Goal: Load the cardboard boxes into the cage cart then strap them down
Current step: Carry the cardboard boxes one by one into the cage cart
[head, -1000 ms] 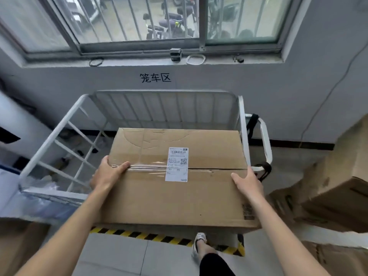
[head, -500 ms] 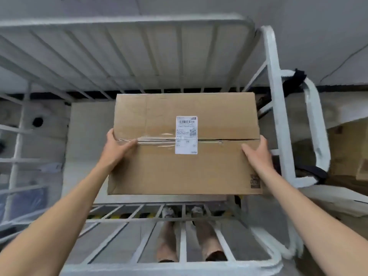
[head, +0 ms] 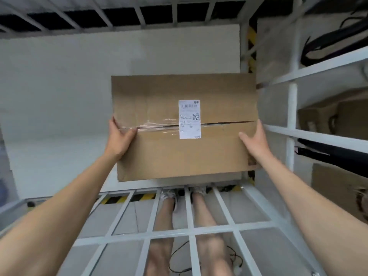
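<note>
Lower now, the cardboard box (head: 185,126) hangs inside the cage cart (head: 318,134) near its right wall. Left hand (head: 119,136) and right hand (head: 253,139) clamp opposite ends (fingers wrapped on edges), keeping it level above the cart floor (head: 69,86).

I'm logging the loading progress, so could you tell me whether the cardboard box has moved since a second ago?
Yes. The cardboard box was outside the cage cart's near rail; it has since passed that rail and gone down toward the cart floor.
</note>
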